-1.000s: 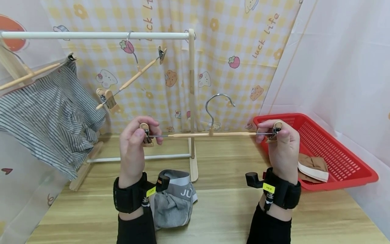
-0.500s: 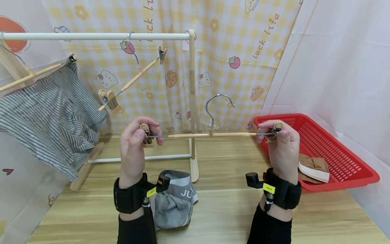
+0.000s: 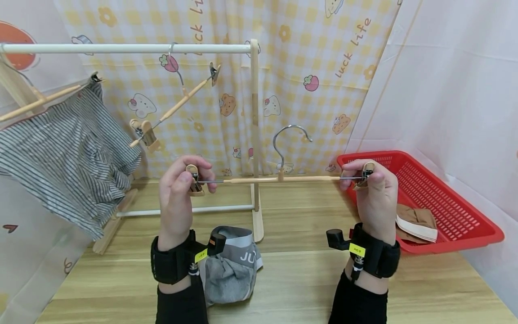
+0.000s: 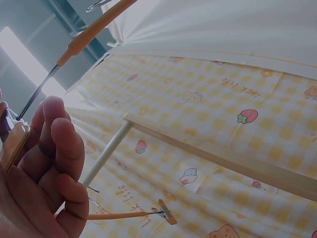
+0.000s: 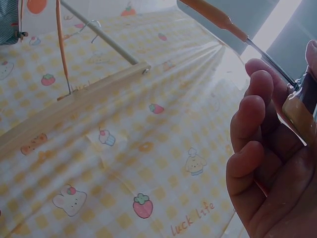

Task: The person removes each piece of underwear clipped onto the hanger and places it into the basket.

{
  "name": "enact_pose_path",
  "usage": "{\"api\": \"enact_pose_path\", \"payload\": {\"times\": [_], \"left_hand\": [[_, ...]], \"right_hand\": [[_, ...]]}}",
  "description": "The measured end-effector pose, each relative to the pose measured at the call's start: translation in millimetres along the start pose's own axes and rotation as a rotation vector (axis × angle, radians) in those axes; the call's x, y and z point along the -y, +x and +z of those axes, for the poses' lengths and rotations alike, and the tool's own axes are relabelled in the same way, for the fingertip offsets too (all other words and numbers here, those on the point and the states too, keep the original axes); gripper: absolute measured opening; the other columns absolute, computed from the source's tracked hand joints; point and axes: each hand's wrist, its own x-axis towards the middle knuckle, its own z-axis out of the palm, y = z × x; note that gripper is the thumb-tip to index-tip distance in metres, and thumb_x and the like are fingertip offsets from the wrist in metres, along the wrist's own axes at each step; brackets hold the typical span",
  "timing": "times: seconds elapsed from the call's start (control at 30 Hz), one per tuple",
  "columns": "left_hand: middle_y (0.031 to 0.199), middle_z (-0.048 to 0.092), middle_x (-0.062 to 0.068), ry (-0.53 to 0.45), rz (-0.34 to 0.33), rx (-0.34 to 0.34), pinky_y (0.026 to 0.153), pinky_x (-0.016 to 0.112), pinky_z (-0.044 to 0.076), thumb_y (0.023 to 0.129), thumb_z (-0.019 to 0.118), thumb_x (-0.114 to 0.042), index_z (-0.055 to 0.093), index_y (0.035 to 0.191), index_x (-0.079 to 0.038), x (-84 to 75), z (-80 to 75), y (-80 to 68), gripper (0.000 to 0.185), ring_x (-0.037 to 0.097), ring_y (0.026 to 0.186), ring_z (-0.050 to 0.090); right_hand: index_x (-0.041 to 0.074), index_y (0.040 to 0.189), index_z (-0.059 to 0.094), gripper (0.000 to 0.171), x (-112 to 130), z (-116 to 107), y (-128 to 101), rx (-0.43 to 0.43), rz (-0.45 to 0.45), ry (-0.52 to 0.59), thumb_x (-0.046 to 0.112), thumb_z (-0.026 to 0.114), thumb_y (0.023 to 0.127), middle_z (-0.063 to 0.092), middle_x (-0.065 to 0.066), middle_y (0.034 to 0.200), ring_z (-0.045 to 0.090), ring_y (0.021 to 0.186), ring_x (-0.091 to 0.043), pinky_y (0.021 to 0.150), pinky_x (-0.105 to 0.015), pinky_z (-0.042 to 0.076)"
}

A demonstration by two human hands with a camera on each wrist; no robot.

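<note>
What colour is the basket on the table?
The basket is red, seen best in the head view.

At the lower left, the left hand [image 4: 39, 173] is seen with its fingers [image 4: 62, 144] curled around a wooden clip [image 4: 12, 144]. A metal rod and orange bar of the hanger [image 4: 84, 37] run up from it. Behind, a wooden rack [image 4: 218, 158] is set against a yellow checked curtain [image 4: 223, 99]; a second hanger [image 4: 129, 214] is seen below.
</note>
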Motion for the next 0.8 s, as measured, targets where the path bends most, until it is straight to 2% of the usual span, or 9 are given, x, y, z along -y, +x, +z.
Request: {"api": "enact_pose_path", "payload": {"times": [0.37, 0.63, 0.8], "left_hand": [[0.074, 0.060, 0.009, -0.008, 0.007, 0.005, 0.058, 0.030, 0.048, 0.096, 0.041, -0.014, 0.065, 0.093, 0.001, -1.7, 1.0, 0.2, 0.029, 0.020, 0.059, 0.054], [0.074, 0.061, 0.007, -0.020, -0.046, -0.017, 0.056, 0.025, 0.044, 0.090, 0.052, -0.007, 0.065, 0.096, -0.002, -4.7, 1.7, -0.9, 0.015, 0.019, 0.060, 0.056], [0.076, 0.061, 0.007, -0.046, -0.071, -0.011, 0.059, 0.027, 0.049, 0.089, 0.056, -0.004, 0.063, 0.096, 0.000, -3.3, 1.4, -2.7, 0.011, 0.018, 0.064, 0.057]], "right_hand": [[-0.017, 0.096, 0.067, 0.057, 0.7, 0.0, -0.9, -0.004, 0.008, -0.013, 0.040, 0.070, 0.089, 0.070, -0.015, 0.077, 0.060, 0.062, -0.020, 0.069, -0.028, 0.051], [-0.017, 0.098, 0.067, 0.058, 1.3, 0.0, -0.1, 0.004, 0.007, -0.021, 0.040, 0.070, 0.089, 0.070, -0.015, 0.077, 0.060, 0.063, -0.020, 0.066, -0.027, 0.051], [-0.017, 0.097, 0.067, 0.058, 1.8, -0.2, -0.5, -0.002, 0.010, -0.027, 0.041, 0.070, 0.089, 0.070, -0.014, 0.077, 0.060, 0.062, -0.020, 0.067, -0.027, 0.051]]}}
